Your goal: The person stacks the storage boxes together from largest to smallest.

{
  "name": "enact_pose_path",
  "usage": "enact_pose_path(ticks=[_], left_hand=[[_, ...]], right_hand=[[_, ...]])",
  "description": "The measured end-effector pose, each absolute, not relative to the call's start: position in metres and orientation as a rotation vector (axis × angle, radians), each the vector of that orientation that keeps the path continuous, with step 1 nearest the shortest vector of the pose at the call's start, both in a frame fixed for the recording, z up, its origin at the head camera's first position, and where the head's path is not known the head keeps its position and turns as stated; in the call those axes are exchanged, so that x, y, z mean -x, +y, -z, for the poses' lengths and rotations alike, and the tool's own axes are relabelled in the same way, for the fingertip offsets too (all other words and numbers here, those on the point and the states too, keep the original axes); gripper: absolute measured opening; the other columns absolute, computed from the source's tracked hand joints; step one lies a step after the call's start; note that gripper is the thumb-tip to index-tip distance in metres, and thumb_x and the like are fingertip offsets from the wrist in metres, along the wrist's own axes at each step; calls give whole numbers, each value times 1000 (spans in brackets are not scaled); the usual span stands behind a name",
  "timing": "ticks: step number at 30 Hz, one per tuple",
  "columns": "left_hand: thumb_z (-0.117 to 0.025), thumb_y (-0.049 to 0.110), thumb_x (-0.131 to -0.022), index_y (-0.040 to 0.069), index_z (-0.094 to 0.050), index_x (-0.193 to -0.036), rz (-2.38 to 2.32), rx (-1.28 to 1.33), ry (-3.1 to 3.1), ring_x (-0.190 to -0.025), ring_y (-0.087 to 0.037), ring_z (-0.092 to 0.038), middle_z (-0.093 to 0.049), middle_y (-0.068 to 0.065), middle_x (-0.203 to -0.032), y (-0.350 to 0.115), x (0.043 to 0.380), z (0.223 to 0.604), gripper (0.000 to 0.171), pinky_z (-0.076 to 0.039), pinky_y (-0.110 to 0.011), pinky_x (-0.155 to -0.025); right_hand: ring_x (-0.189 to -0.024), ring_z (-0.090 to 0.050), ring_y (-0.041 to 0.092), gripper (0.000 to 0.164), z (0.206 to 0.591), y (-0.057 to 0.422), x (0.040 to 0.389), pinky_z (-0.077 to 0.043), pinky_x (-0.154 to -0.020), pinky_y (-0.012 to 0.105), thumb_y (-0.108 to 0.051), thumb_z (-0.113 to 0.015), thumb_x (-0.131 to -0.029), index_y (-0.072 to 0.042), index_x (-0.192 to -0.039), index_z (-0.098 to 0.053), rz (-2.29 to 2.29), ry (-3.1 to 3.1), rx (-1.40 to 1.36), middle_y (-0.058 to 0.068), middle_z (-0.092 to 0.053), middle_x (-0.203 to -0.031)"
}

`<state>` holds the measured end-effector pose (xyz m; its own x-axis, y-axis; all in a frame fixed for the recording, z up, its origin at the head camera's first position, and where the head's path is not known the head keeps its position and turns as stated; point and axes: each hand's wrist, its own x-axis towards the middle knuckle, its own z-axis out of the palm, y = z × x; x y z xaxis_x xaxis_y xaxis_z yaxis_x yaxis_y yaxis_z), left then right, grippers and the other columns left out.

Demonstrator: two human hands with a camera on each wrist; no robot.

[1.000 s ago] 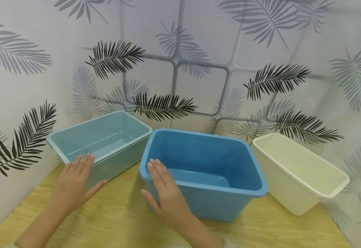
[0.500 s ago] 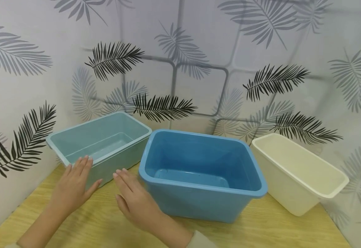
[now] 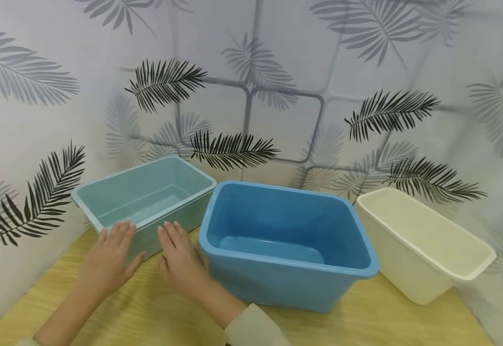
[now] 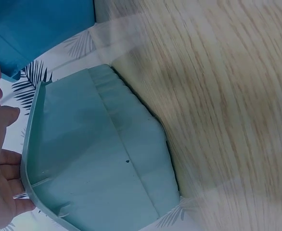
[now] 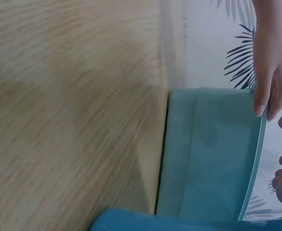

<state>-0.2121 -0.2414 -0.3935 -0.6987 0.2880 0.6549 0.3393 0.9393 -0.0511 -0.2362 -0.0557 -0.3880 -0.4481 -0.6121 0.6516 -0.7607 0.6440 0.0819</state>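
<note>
As I watch remotely, the left hand (image 3: 106, 263) touches the teal bin's (image 3: 190, 211) rim, fingers straight; the right hand (image 3: 183, 263), unclenched, hovers beside it.

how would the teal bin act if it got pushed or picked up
Likely light for its size: the teal bin looks like thin plastic, and nothing shows inside. Probably fairly stiff, as it stands boxy with straight sides. Sitting upright and broad on the table, it would likely slide rather than roll if pushed low.

The left wrist view's lower edge cuts off the teal tub (image 4: 88, 139).
</note>
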Motion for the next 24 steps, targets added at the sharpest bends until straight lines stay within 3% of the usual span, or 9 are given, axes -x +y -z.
enact_pose_path(ticks=[4,7,22,24], left_hand=[[-60,34,-86,-13,-53,-118,79,433,-2385,-112,-44,-54,-57,-30,-118,-242,213,391,57,-41,-59,-94],[-67,28,-79,-12,-55,-116,56,431,-2392,-109,-43,-56,-59,-29,-116,-243,214,389,56,-43,-58,-92],[-64,26,-82,-9,-62,-105,91,364,-2365,-97,-40,-62,-65,-27,-102,-246,207,384,42,-45,-58,-88],[-58,31,-88,-9,-63,-103,102,368,-2350,-95,-40,-63,-66,-26,-100,-247,206,384,43,-45,-58,-88]], right_hand=[[-128,-46,30,48,386,-66,247,-37,-107,35,-14,-59,-87,2,-131,-48,-267,-2271,-1032,17,-50,-134],[-130,-44,30,50,386,-72,250,-37,-108,34,-18,-58,-89,0,-134,-45,-257,-2355,-986,17,-48,-137],[-130,-40,37,55,389,-78,258,-38,-106,42,-21,-62,-86,2,-133,-44,-455,-2407,-944,22,-44,-138],[-130,-40,37,55,391,-77,260,-38,-106,42,-21,-63,-86,2,-132,-45,-441,-2400,-935,22,-44,-138]])
